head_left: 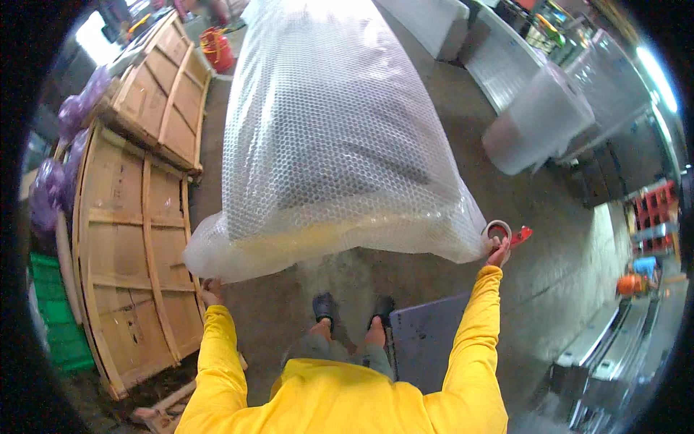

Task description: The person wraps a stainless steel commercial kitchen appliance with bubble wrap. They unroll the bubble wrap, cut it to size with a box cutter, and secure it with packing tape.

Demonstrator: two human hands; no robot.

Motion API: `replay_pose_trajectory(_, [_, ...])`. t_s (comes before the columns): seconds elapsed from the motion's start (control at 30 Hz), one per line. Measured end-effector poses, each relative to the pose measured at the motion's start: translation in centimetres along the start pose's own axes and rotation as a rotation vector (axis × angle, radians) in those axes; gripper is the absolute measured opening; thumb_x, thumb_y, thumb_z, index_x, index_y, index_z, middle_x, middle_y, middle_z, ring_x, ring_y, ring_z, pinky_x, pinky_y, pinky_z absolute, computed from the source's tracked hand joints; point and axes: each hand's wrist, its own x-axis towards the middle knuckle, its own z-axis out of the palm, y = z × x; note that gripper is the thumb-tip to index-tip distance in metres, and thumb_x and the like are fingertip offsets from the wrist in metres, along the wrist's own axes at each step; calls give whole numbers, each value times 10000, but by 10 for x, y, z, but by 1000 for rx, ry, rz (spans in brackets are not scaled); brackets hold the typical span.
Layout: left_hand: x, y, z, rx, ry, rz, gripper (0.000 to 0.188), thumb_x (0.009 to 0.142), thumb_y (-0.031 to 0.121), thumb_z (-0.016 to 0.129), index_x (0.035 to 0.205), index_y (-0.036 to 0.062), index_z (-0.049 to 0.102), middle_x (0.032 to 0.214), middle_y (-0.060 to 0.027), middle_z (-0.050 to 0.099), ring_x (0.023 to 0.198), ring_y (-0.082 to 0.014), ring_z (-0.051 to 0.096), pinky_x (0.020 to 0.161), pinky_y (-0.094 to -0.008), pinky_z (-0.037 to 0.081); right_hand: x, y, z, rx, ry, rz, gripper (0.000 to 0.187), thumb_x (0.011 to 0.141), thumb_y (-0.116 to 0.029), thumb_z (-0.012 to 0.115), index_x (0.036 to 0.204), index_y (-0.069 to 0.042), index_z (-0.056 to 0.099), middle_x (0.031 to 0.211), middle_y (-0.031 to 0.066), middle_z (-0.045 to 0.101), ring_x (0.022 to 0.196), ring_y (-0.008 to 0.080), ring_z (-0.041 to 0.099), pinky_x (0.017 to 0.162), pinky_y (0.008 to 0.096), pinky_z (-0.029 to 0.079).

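A large long object (325,123) wrapped in clear bubble wrap stretches away in front of me. The near end of the bubble wrap (275,249) hangs loose, with a yellowish patch showing through it. My left hand (211,291) is at the wrap's near left corner, its fingers closed on the edge and partly hidden by the sheet. By the near right corner, my right hand (499,254) grips a red tape dispenser (522,236) carrying a pale roll of tape (497,231). Both arms are spread wide, in yellow sleeves.
Wooden crates (137,246) line the left side, with purple plastic wrap (54,188) behind. A big bubble wrap roll (538,119) stands at the right. A grey flat panel (426,340) lies near my feet. Metal lengths (600,347) are at lower right; a red container (217,50) stands far left.
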Motion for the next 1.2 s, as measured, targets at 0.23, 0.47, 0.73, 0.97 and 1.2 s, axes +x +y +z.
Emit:
replay_pose_trajectory(0.23, [-32, 3, -59, 198, -141, -583, 215, 835, 338, 659, 914, 139, 673, 871, -21, 600, 780, -217, 617, 661, -325, 543, -140, -113, -45, -258, 303, -483, 565, 914, -288, 628, 1376, -28, 431, 1394, 93, 424, 1158, 183, 494, 943, 326, 431])
replay_pose_trajectory(0.47, [-262, 131, 119, 712, -1199, -291, 413, 941, 303, 573, 1123, -64, 625, 1134, -171, 656, 1007, -204, 620, 891, -310, 464, -368, -111, 1, -58, -179, -468, 733, 674, -184, 795, 1287, -103, 403, 1249, 71, 510, 1005, 186, 540, 883, 353, 477])
replay_pose_trajectory(0.73, [-297, 250, 276, 799, -1676, -349, 459, 931, 393, 597, 1115, -24, 653, 941, -65, 673, 847, -139, 598, 753, -290, 497, -465, -107, 84, -619, -600, -461, 826, 564, -283, 830, 1270, -34, 482, 1025, 181, 626, 898, 377, 648, 772, 425, 533])
replay_pose_trajectory(0.97, [-283, 248, 283, 840, -1605, -348, 377, 937, 347, 609, 965, -19, 697, 797, 8, 652, 685, -61, 545, 608, -234, 463, -466, -89, 87, -728, -633, -586, 882, 577, -301, 831, 1358, -111, 466, 997, 159, 614, 773, 353, 653, 617, 430, 546])
replay_pose_trajectory(1.2, [-270, 254, 298, 863, -1661, 35, 264, 899, 214, 630, 911, -41, 695, 781, -72, 688, 692, -113, 614, 661, -283, 522, -455, -85, 99, -590, -637, -677, 811, 608, -304, 832, 1337, -165, 505, 996, 150, 614, 743, 331, 656, 591, 412, 545])
